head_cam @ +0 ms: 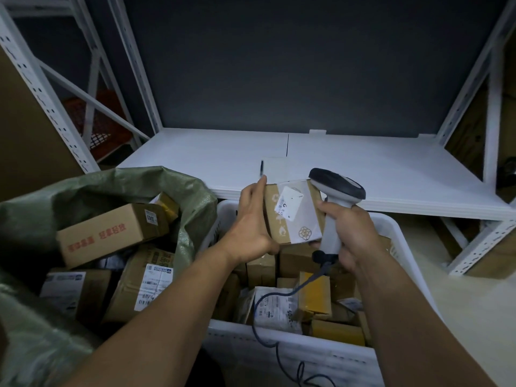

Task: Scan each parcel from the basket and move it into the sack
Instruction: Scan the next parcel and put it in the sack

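Note:
My left hand (pixel 252 219) grips a small brown cardboard parcel (pixel 293 212) with a white label, held above the white basket (pixel 293 356). My right hand (pixel 349 236) holds a grey handheld scanner (pixel 335 199) by its handle, its dark head right beside the parcel's label. The scanner's cable trails down over the basket's front rim. The basket holds several cardboard and bagged parcels (pixel 279 305). To the left stands the green woven sack (pixel 117 191), open, with several boxes (pixel 111 233) inside.
A white metal shelf (pixel 363 169) runs behind the basket, with a small white card and pen (pixel 269 166) on it. Shelf uprights rise at left and right. A red crate (pixel 92 118) sits at the far left behind the frame.

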`<action>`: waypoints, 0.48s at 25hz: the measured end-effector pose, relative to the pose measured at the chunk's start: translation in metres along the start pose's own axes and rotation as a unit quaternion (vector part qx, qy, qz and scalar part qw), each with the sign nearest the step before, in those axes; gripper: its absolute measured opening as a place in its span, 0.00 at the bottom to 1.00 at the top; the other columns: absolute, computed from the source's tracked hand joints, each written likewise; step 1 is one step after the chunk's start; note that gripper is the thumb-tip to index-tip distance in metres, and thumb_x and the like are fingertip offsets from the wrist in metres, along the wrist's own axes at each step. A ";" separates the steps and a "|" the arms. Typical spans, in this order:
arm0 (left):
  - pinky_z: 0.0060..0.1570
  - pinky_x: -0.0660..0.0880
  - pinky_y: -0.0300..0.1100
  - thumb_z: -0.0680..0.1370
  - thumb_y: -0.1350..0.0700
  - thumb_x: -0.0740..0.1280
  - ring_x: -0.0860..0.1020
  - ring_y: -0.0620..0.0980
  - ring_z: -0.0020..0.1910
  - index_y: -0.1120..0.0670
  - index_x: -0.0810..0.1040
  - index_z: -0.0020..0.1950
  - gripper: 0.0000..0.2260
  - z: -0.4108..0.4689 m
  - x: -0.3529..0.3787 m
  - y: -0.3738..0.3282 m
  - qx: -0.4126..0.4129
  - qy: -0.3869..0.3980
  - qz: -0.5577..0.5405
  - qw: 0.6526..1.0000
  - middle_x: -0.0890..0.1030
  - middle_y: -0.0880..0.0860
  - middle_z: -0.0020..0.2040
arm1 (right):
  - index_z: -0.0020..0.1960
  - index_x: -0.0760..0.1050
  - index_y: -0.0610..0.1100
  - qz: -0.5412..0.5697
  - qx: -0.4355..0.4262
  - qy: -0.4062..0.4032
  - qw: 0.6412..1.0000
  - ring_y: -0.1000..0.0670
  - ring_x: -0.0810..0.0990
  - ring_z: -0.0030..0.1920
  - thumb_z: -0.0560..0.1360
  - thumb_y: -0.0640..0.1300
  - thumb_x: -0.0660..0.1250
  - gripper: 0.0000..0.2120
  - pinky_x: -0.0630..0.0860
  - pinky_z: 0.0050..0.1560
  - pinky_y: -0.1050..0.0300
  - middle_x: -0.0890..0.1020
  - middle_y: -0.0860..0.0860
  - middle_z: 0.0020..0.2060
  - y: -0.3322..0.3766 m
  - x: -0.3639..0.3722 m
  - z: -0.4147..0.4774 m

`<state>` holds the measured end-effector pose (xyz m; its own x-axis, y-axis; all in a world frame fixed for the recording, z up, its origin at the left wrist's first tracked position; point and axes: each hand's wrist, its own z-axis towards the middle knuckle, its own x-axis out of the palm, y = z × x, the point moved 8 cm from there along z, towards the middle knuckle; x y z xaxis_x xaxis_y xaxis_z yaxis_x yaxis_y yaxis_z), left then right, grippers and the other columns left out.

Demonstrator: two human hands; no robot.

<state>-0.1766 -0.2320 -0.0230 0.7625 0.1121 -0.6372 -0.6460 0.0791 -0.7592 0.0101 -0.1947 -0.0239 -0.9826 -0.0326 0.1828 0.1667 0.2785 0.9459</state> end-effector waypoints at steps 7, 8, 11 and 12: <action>0.44 0.75 0.46 0.75 0.46 0.72 0.79 0.55 0.55 0.52 0.81 0.57 0.15 0.014 0.007 0.041 -0.142 -0.180 -0.458 0.859 0.81 0.59 0.58 | 0.54 0.80 0.41 0.037 -0.029 -0.023 0.999 0.44 0.87 0.41 0.76 0.39 0.74 0.08 0.84 0.43 0.47 0.88 0.46 0.43 0.000 -0.001 0.010; 0.44 0.74 0.46 0.80 0.45 0.68 0.79 0.55 0.50 0.53 0.82 0.51 0.11 0.014 0.006 0.047 -0.166 -0.226 -0.477 0.833 0.83 0.59 0.52 | 0.52 0.79 0.42 0.039 -0.031 -0.022 0.999 0.46 0.86 0.39 0.76 0.40 0.74 0.07 0.83 0.44 0.47 0.87 0.47 0.40 0.002 0.001 0.010; 0.47 0.77 0.49 0.84 0.51 0.65 0.80 0.54 0.46 0.54 0.81 0.47 0.10 0.017 0.009 0.057 -0.206 -0.269 -0.527 0.779 0.84 0.56 0.46 | 0.54 0.80 0.40 0.050 -0.030 -0.035 0.998 0.42 0.85 0.46 0.74 0.41 0.75 0.10 0.82 0.53 0.41 0.85 0.43 0.45 0.000 0.004 0.015; 0.51 0.78 0.50 0.83 0.52 0.66 0.82 0.55 0.48 0.55 0.81 0.49 0.08 0.020 0.015 0.058 -0.222 -0.252 -0.552 0.763 0.85 0.56 0.47 | 0.55 0.81 0.39 0.057 -0.026 -0.041 0.997 0.41 0.85 0.48 0.74 0.41 0.76 0.12 0.82 0.53 0.41 0.85 0.41 0.48 -0.002 0.003 0.017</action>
<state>-0.2028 -0.2064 -0.0741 0.6498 0.5964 0.4713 0.5425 0.0704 -0.8371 0.0059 -0.1788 -0.0295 -0.9598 0.0760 0.2700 0.2804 0.2261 0.9329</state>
